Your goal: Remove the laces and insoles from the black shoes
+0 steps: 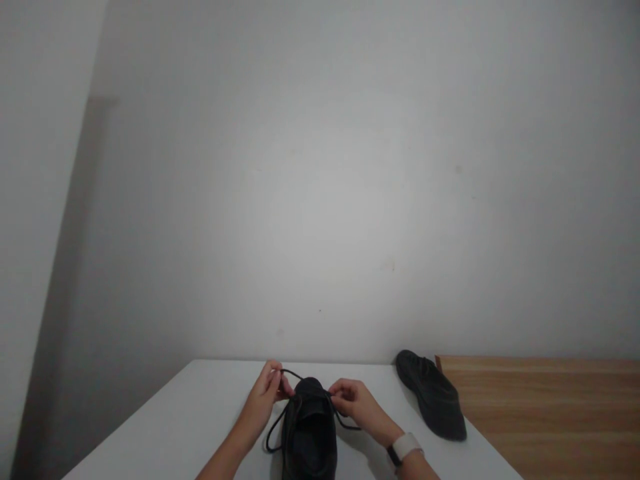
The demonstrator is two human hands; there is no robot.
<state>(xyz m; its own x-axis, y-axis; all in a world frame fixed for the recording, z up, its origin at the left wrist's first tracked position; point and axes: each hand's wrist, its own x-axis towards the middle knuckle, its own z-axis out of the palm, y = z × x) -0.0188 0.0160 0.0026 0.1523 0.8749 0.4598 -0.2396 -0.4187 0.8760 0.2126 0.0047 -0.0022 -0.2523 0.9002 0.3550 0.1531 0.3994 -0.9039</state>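
A black lace-up shoe [309, 433] stands on the white table, its heel opening toward me and its toe pointing away. At the left of its tongue, my left hand [270, 390] pinches a dark shoelace [291, 373] that arches over to the shoe. Another length of lace loops down beside the shoe's left side. My right hand [353, 403] is closed on the lace at the right of the tongue, with a loose end trailing below the fingers. The exact grip of the right fingertips is small and partly hidden.
A second black shoe [431, 395] lies at the right edge of the white table [165, 433]. Beyond that edge is a wood-grain surface [550, 413]. A plain pale wall [320, 200] rises directly behind the table. A white-banded watch [406, 445] is on my right wrist.
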